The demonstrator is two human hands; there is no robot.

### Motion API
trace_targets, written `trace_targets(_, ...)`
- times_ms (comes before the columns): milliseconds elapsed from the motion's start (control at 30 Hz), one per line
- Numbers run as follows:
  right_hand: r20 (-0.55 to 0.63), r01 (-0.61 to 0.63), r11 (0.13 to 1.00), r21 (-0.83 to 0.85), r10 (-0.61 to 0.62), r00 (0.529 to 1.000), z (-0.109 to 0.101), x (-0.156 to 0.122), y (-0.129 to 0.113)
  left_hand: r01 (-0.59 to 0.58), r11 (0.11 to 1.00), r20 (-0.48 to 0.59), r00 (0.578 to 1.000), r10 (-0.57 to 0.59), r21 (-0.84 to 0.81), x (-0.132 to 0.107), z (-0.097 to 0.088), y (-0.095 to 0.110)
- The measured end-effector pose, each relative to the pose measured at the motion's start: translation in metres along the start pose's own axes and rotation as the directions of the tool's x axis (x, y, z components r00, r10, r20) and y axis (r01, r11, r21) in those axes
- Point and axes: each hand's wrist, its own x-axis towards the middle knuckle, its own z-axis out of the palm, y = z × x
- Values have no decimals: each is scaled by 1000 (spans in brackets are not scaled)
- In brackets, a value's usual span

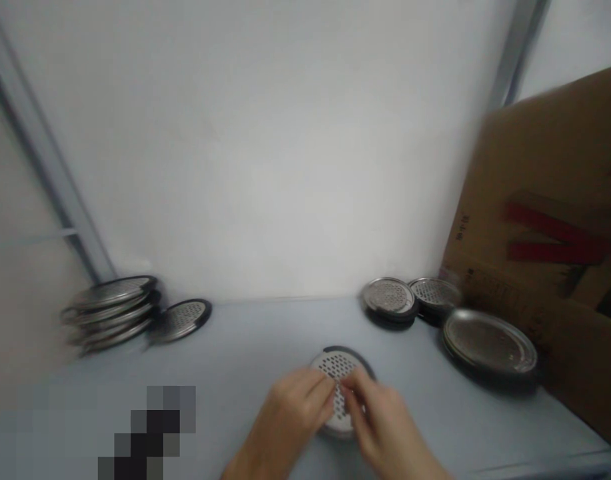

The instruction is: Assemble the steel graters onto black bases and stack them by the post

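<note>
We see the round holed disc (338,363) lying on the counter (235,380), with both hands over its middle. The left hand (301,401) and right hand (381,417) have bent fingers, their tips brought close together — whether they pinch some small piece or only press on the disc, we cannot tell. If the two push unevenly, we judge the disc could skid on the smooth-looking counter or tip up at its rim; anything tiny between the fingertips could slip and drop into a hole. A stray elbow could also upset the uneven stack of discs (112,313) on the left. Our view is smeared by blur, and the fingers and palms cover the disc's sides. The forearms are cut off below, the cardboard box (550,227) runs out at the right edge, and a blocked-out patch (146,433) hides whatever lies at lower left.
</note>
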Motion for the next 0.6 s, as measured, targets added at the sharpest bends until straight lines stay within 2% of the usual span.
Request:
trace_targets(133,28,-40,996,77,38,999,-1,2,-2,3,1000,14,1000,-3,19,-3,5,1)
trace_targets(167,18,-49,992,113,47,999,-1,3,-2,35,999,15,999,-35,-19,-2,5,2)
trace_targets(233,-22,-65,978,200,71,997,-2,4,-2,173,972,38,985,-169,-161,1,3,4)
trace_targets(300,-59,-86,953,289,107,993,-3,5,-3,356,874,118,935,-336,-332,6,-2,5)
trace_targets(367,-62,-118,921,372,152,986,-5,6,-4,489,737,221,871,-438,-466,11,-8,4)
trace_targets(500,-16,-166,860,483,197,980,-4,7,-7,598,525,384,797,-466,-606,16,-18,2)
trace_targets(600,-15,-161,865,475,191,981,-1,7,-6,638,472,414,763,-497,-608,16,-17,3)
